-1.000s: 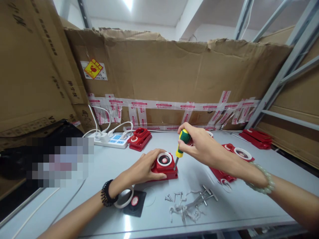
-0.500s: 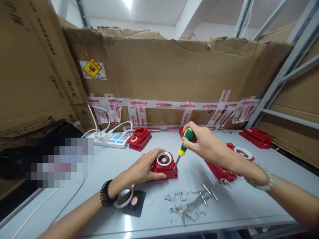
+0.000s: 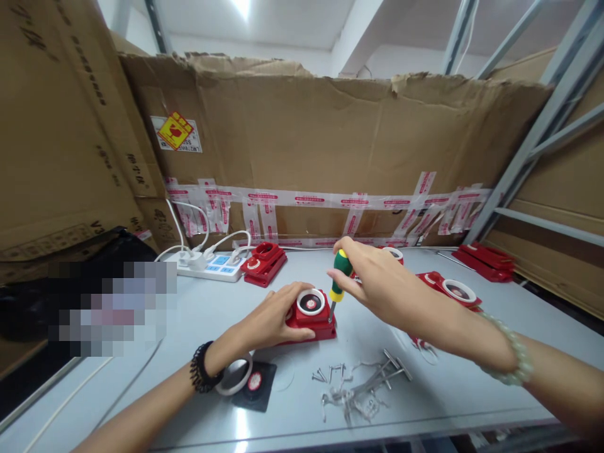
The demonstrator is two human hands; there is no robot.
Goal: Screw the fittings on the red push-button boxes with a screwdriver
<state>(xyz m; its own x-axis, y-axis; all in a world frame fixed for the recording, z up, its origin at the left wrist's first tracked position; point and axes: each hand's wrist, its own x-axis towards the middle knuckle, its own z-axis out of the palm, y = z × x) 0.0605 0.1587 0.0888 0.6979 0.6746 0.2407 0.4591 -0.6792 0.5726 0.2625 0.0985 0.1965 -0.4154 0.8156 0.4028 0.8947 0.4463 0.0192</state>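
My left hand [image 3: 268, 318] is closed around the left side of a red plastic housing [image 3: 317, 331], pressing it against the table. On top of the housing sits a round black speaker face [image 3: 311, 303] within a white ring. A green and yellow screwdriver [image 3: 343, 263] is gripped by the handle in my right hand [image 3: 377, 283]. Its shaft tilts slightly, with the tip at a screw on the housing's right corner. Between the hands and the table's front edge lie several loose screws [image 3: 321, 375] and a tangle of metal T-shaped parts [image 3: 372, 387].
At the back stand a red housing [image 3: 264, 264] and a white power strip [image 3: 217, 267] with plugs. More red units [image 3: 457, 290] lie to the right. A dark square plate [image 3: 255, 387] and white ring [image 3: 236, 376] rest by my left wrist. Cardboard [image 3: 302, 138] walls the back.
My right hand has shifted left and slightly down, bringing the screwdriver more upright with its tip still at the housing's corner. My left hand and the housing stay in place.
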